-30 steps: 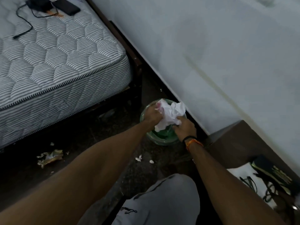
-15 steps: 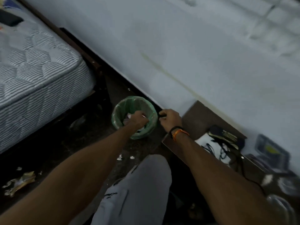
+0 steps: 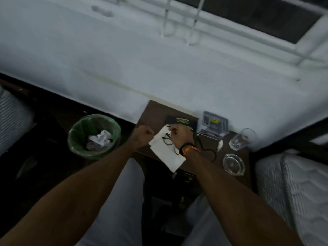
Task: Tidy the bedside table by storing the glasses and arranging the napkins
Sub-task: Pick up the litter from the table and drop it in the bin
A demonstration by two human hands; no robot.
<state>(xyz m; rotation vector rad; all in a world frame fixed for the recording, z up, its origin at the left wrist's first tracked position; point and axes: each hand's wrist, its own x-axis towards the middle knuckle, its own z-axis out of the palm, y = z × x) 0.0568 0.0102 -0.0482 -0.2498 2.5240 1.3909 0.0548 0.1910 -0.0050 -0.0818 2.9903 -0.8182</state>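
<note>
The glasses (image 3: 167,139) lie on a white napkin (image 3: 166,153) at the front left part of the bedside table (image 3: 154,114); the napkin hangs a little over the front edge. The right hand (image 3: 179,137) is above them with fingers curled, and I cannot tell if it grips something. The left hand (image 3: 142,134) is clenched and holds nothing, over the left edge. A black case (image 3: 181,121) lies near the back edge. Crumpled paper (image 3: 101,139) is in the green bin (image 3: 78,137) beside the table.
</note>
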